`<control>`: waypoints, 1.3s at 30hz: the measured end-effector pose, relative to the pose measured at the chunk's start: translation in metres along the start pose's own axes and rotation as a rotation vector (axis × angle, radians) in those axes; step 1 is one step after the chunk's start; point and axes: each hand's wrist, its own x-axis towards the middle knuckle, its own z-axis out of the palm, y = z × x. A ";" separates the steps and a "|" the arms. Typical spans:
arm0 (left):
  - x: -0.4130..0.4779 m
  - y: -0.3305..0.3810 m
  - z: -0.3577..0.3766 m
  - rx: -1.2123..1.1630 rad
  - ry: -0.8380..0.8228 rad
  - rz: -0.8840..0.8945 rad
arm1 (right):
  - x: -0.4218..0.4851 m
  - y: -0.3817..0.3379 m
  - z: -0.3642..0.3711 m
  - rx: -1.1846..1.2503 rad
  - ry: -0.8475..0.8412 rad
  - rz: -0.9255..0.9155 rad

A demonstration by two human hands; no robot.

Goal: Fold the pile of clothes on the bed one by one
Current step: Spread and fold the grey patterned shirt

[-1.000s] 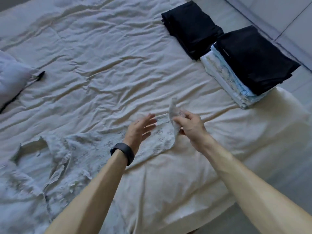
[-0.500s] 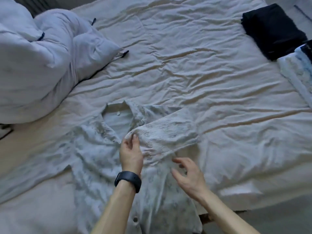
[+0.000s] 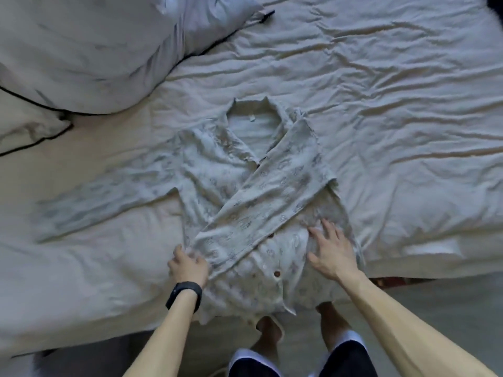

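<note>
Pale patterned button-up shirt [image 3: 217, 175] is lying face up at the lower centre of the frame on the creased cream bed sheet [image 3: 394, 104], its hem hanging over the bed's near edge; its long axis is running from bottom to top of the frame, with the collar [image 3: 234, 110] pointing at the top. At the upper left a plump white pillow with dark piping [image 3: 81, 50] is resting apart from the shirt; below it the outstretched sleeve [image 3: 109, 197] is trailing flat toward the left edge. Moving rightward, the left hand [image 3: 187, 265], wearing a black wristband [image 3: 185, 293], is pinching the cuff end of the folded sleeve [image 3: 272, 191], which is crossing the chest diagonally from upper right to lower left. Right of the brown buttons [image 3: 277, 273], the right hand [image 3: 330, 251] is lying flat with fingers spread, pressing the front panel and clutching nothing. Judging by its drape, the cloth is looking light, limp and quick to crease, not fragile; it is probably handling best when taken at cuffs, shoulders or hem and smoothed flat, since loose parts are liable to slide or bunch.
</note>
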 end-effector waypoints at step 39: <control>0.046 0.368 0.160 0.447 0.076 1.154 | 0.114 0.027 -0.133 0.575 0.054 0.443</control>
